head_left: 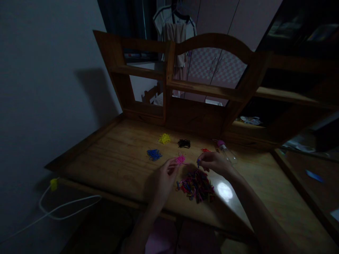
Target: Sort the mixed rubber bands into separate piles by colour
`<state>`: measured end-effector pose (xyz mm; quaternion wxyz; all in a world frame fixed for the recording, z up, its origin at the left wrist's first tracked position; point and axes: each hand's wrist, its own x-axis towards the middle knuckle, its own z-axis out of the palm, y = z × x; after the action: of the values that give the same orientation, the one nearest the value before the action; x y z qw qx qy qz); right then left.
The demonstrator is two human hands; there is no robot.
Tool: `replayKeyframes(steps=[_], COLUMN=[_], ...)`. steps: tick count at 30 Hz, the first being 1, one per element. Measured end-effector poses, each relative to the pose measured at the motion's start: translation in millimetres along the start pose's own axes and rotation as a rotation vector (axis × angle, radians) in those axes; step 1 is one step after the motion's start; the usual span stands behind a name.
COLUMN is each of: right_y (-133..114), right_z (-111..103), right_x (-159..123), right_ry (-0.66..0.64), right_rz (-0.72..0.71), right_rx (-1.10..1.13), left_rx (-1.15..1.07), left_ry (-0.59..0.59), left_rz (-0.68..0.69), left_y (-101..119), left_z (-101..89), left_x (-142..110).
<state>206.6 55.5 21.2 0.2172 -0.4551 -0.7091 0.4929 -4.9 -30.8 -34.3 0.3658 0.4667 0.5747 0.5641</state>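
Observation:
My right hand [213, 163] pinches a small blue rubber band [198, 163] between thumb and fingertips, above the far side of a mixed heap of coloured rubber bands [197, 186]. My left hand [169, 169] is beside a small pink pile of bands [180, 159], its fingers a little apart and nothing plain between them. Sorted by colour, other piles lie beyond: blue bands [154, 154], yellow bands [164, 138], black bands [183, 143] and a few red bands [205, 150], partly hidden behind my right hand. The dim light blurs single bands.
A clear bottle with a pink cap [226, 151] lies behind my right hand. The wooden desk [111, 151] has a shelf unit [198, 86] along its back. A white cable [71, 206] hangs off the left front edge.

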Motion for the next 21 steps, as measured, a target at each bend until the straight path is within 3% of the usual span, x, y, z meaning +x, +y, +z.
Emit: replayKeyframes(steps=[4,7,11,15,18,21], right_y=[0,-1,-5,-23,-42,-55], right_z=[3,4,12,32,54,80], right_x=[-4,-2,11,41,71,100], right_ry=[0.1,0.106,0.077,0.019,0.095,0.03], right_rz=[-0.019,-0.035,-0.052,-0.123,-0.261,-0.31], right_rx=[0.154,0.221,0.186,0.011,-0.344,-0.518], left_rx=[0.094,0.074,0.072,0.04,-0.001,-0.015], left_ry=[0.037,0.088,0.019,-0.056,-0.037,-0.031], left_rz=[-0.003,-0.025,0.003,0.036,0.027,0.002], left_y=[-7,-9,-8,-7,-9,-10], left_z=[-11.2,-23.5,-33.0,-33.3,-33.0,-34.3], left_x=[-8,-16,-20,-19,-18,-18])
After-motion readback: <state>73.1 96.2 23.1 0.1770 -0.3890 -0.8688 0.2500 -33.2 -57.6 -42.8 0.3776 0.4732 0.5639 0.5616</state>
